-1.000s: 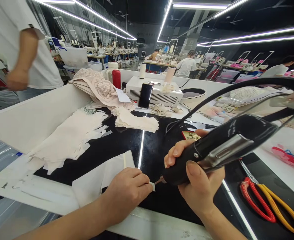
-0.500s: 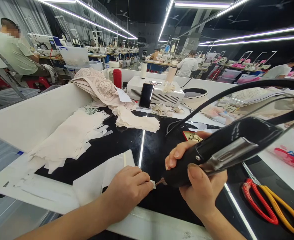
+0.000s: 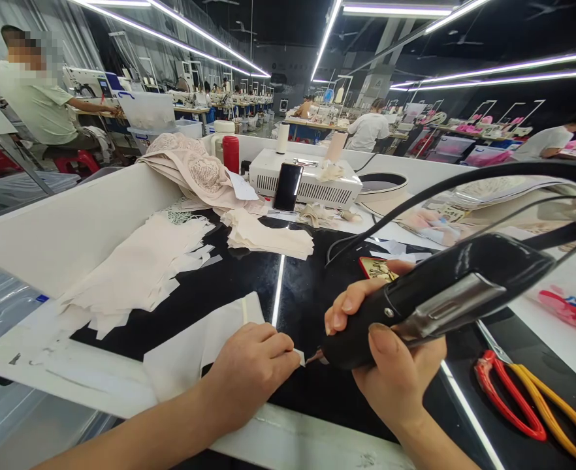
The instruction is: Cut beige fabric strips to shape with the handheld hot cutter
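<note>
The left hand (image 3: 256, 375) lies palm down low over the black work surface (image 3: 249, 277), its forearm running in from seven o'clock, with thumb and fingers closed in a pinch on a pale piece of cloth (image 3: 180, 356). Most of that cloth spreads from the hand toward nine and ten o'clock, and a small corner pokes out past the fingertips at three o'clock. The right hand (image 3: 396, 369), its forearm coming up from five o'clock, is wrapped around a black handheld tool (image 3: 445, 284), thumb along the near side. The tool slants down from two o'clock, and its thin tip (image 3: 316, 357) points at the corner; whether it touches is too small to tell.

Both hands hold nearly the same pose as half a second ago. At ten o'clock, a seated co-worker (image 3: 36, 108) now stretches an arm forward.

From the left hand, a large cloth stack (image 3: 136, 261) lies at ten o'clock and a smaller stack (image 3: 268, 235) at twelve, with an upright phone (image 3: 287, 186) beyond it. Red-and-orange-handled scissors (image 3: 518, 391) rest at three o'clock, beyond the right hand. A black cable (image 3: 415, 189) arcs across at one o'clock, and the tool's body blocks part of the surface from view.
</note>
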### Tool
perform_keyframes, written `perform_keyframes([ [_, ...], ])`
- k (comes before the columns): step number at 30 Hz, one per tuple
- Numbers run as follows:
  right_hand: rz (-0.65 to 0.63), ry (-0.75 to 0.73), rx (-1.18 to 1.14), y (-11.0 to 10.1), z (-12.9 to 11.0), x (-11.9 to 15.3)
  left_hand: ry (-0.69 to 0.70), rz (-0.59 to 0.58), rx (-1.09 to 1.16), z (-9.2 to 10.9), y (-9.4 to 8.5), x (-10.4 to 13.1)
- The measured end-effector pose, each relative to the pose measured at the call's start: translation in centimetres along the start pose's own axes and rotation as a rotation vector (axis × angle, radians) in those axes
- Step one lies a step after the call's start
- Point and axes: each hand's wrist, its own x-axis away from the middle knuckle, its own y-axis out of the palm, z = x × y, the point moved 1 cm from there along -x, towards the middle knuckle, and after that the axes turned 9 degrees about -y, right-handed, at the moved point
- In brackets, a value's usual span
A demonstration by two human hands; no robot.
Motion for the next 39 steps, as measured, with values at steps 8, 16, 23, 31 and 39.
perform_keyframes([
  [8, 0.005, -0.008, -0.002, 0.2, -0.1, -0.2, -0.006, 0.005, -0.008, -0.1, 0.1, 0.0],
  [16, 0.014, -0.025, 0.051, 0.2, 0.0, -0.6, 0.003, -0.005, 0.008, -0.2, 0.1, 0.1],
  [23, 0.045, -0.038, 0.044, 0.4, 0.4, -1.4, -0.003, -0.019, 0.006, -0.2, 0.0, 0.1],
  [31, 0.015, -0.034, 0.04, 0.3, 0.8, -0.8, 0.002, -0.024, 0.014, -0.1, 0.2, 0.0],
  [39, 0.038, -0.047, 0.055, 0.4, 0.0, -0.9, -0.004, -0.042, -0.02, -0.4, 0.4, 0.3],
])
